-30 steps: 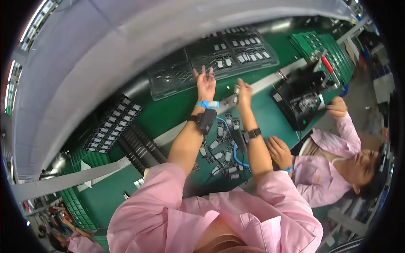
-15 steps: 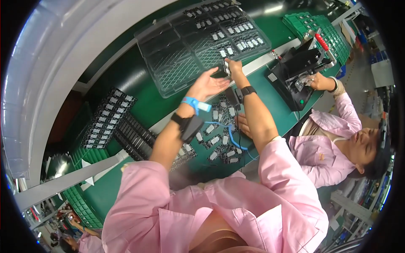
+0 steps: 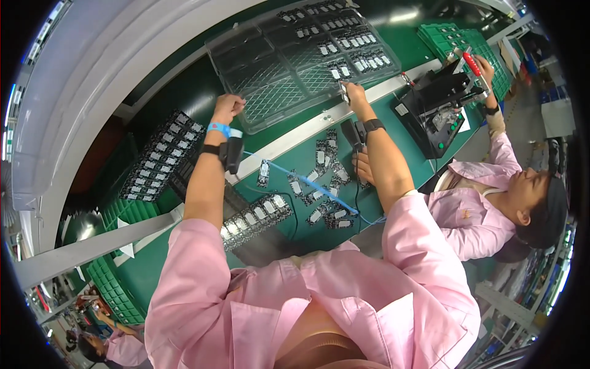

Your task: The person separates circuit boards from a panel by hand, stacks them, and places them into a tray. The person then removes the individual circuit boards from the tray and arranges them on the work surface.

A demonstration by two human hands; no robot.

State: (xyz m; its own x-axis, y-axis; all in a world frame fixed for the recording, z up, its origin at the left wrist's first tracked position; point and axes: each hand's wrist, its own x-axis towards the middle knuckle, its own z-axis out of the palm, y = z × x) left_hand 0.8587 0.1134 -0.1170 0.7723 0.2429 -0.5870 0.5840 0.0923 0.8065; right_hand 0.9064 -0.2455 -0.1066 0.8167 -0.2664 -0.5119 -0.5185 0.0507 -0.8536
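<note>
My right hand (image 3: 355,98) pinches a small circuit board (image 3: 343,92) at the near edge of the clear plastic tray (image 3: 279,114). Small black boards with white labels fill the tray's right-hand compartments. At the tray's left edge is my left hand (image 3: 228,107), its fingers curled together; whether they grip anything is hidden. A blue wrist strap (image 3: 219,128) circles my left wrist, and its blue cord (image 3: 301,178) stretches across the table. Between my forearms lie several loose boards (image 3: 319,157) on the green mat.
A board stack (image 3: 161,158) stands on the left, with a row of boards (image 3: 259,212) nearer me. To the right are a black clamp fixture (image 3: 430,111) with a red handle (image 3: 471,64) and green trays (image 3: 452,38). A co-worker (image 3: 491,190) sits there, one hand (image 3: 364,166) beside my right forearm.
My left hand has moved left, away from my right hand, and its fingers have curled. My right hand stays at the tray's near edge. The co-worker's hand has risen to the red handle.
</note>
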